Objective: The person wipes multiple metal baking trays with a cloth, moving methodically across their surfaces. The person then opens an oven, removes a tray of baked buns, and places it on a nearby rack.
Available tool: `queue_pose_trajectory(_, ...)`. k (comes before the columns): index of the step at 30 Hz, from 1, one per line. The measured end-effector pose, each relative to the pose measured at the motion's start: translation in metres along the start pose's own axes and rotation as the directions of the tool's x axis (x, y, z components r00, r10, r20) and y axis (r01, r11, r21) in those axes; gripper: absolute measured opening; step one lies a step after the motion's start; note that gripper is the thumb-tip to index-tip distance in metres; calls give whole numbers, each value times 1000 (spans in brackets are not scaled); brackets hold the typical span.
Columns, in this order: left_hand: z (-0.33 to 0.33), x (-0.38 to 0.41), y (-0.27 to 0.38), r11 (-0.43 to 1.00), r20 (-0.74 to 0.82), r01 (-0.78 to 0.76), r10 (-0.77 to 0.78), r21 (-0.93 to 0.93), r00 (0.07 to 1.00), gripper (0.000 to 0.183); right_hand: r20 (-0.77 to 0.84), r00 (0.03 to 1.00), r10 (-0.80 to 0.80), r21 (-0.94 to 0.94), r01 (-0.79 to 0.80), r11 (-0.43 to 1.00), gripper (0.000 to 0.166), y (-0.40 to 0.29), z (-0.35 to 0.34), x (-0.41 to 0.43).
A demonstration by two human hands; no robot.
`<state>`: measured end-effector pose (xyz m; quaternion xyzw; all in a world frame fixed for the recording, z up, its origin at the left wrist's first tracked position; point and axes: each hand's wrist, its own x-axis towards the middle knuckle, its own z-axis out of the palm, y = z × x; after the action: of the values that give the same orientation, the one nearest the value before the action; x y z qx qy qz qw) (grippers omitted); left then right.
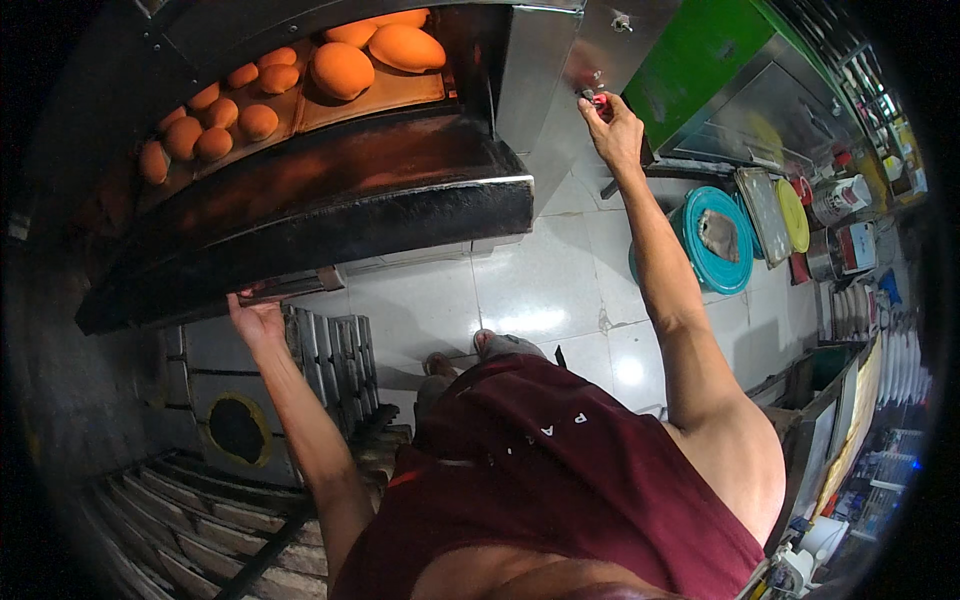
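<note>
An oven with its hinged door (375, 202) lowered stands before me. Inside, several round bread rolls (258, 122) lie at the left and larger loaves (342, 71) at the right, on trays lit orange. My left hand (259, 319) is at the underside of the door's front edge, by its handle (315, 281); the fingers are partly hidden and I cannot tell how firmly they hold. My right hand (613, 131) reaches to the metal panel right of the oven opening, fingertips closed on a small red and dark control knob (598, 100). A toggle switch (622, 24) sits above it on the panel.
Slatted racks (334, 352) with trays stand below and left of me. At the right are a green and steel cabinet (697, 67), a teal lidded bucket (716, 262) with a cloth on top, a yellow lid (792, 215) and other containers. My feet (484, 341) stand on white floor tiles (540, 277).
</note>
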<state>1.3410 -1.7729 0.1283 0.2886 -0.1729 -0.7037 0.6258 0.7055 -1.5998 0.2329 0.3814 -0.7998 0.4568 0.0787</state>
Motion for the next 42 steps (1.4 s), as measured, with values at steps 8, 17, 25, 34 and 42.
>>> queue_pose_trajectory(8,21,-13,9,994,11,-52,51,99,999,37,-12,1000,5,11,-5,1000,51,0,8,-6)
queue_pose_trajectory(17,24,-19,-8,998,-101,-33,39,59,994,19,-53,974,219,163,-208,964,75,68,-4,-29)
queue_pose_trajectory(25,0,-16,-69,997,-161,-11,-1,-71,987,28,279,922,270,58,-297,953,57,107,-12,-177)
queue_pose_trajectory(34,-90,1,-119,982,-17,120,-123,-144,992,36,420,805,419,11,-466,885,44,127,-59,-253)
queue_pose_trajectory(42,-113,77,-101,997,96,44,-50,57,994,43,355,908,-224,165,174,971,39,-162,-23,-114)
